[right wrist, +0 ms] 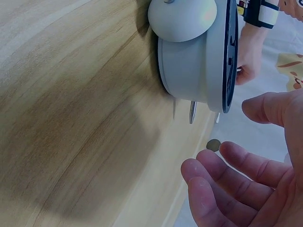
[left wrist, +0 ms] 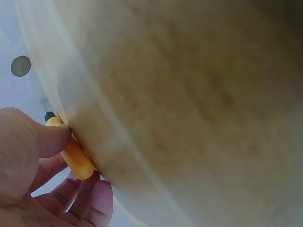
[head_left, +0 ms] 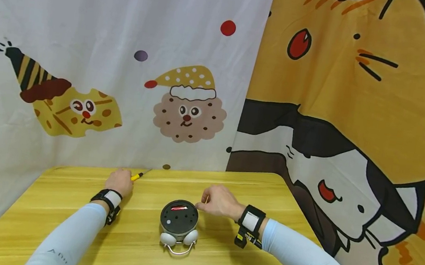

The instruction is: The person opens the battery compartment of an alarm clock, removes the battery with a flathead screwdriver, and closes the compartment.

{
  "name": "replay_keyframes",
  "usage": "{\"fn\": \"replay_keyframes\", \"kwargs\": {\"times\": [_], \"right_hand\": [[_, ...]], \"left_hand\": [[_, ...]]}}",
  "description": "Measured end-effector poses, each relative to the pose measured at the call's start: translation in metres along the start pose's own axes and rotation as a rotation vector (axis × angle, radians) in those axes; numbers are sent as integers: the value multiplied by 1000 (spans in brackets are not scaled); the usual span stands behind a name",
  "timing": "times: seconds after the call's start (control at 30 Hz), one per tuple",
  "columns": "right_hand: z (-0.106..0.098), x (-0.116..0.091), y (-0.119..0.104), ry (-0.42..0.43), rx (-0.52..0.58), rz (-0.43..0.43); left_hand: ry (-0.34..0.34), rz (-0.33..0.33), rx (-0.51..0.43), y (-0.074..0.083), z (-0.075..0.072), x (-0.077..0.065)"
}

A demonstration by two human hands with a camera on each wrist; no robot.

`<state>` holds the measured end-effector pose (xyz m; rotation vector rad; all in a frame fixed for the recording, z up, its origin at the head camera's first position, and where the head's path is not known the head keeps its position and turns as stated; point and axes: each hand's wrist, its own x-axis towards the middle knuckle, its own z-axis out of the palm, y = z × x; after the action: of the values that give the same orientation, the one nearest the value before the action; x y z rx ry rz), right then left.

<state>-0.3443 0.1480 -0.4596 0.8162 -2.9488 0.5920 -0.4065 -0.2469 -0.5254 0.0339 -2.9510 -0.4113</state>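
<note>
A twin-bell alarm clock [head_left: 179,217] lies on its face on the table, its black back up and its bells and handle toward me. On that back shows a small red strip [head_left: 179,208]. My left hand [head_left: 119,181], at the table's far left, pinches the yellow handle of a screwdriver [left wrist: 78,161] between thumb and fingers. The metal shaft points right, away from the clock. Right beside the clock is my right hand [head_left: 220,201], fingers loosely bent and holding nothing. A short metal leg [right wrist: 192,112] sticks out of the clock's side near those fingers.
The wooden table [head_left: 245,251] ends at the back against a printed white curtain [head_left: 102,26]. To the right hangs an orange curtain [head_left: 322,84] with cartoon cats. Each wrist wears a strapped camera band.
</note>
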Motion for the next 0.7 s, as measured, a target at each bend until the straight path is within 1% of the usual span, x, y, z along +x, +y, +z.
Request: {"fn": "replay_keyframes", "kwargs": {"times": [0.13, 0.27, 0.4, 0.43, 0.5, 0.57, 0.63, 0.67, 0.7], "right_hand": [[0, 0, 0, -10, 9, 16], [0, 0, 0, -18, 6, 25], [0, 0, 1, -17, -5, 25], [0, 0, 1, -17, -6, 25], [0, -1, 2, -15, -9, 23], [0, -2, 2, -15, -9, 22], [-1, -2, 2, -17, -9, 23], [-1, -2, 2, -19, -9, 24], [-1, -2, 2, -21, -9, 27]], "left_hand": [[8, 5, -13, -2, 1, 2], [-4, -8, -37, 1, -6, 0], [-8, -27, -60, 0, -9, 1], [9, -20, -51, -4, -5, 5], [12, -5, -45, -6, -4, 6], [30, 26, -32, -19, 9, 14], [25, 42, -33, -22, 10, 13], [6, 41, -43, -20, 6, 10], [5, 41, -48, -20, 6, 10]]}}
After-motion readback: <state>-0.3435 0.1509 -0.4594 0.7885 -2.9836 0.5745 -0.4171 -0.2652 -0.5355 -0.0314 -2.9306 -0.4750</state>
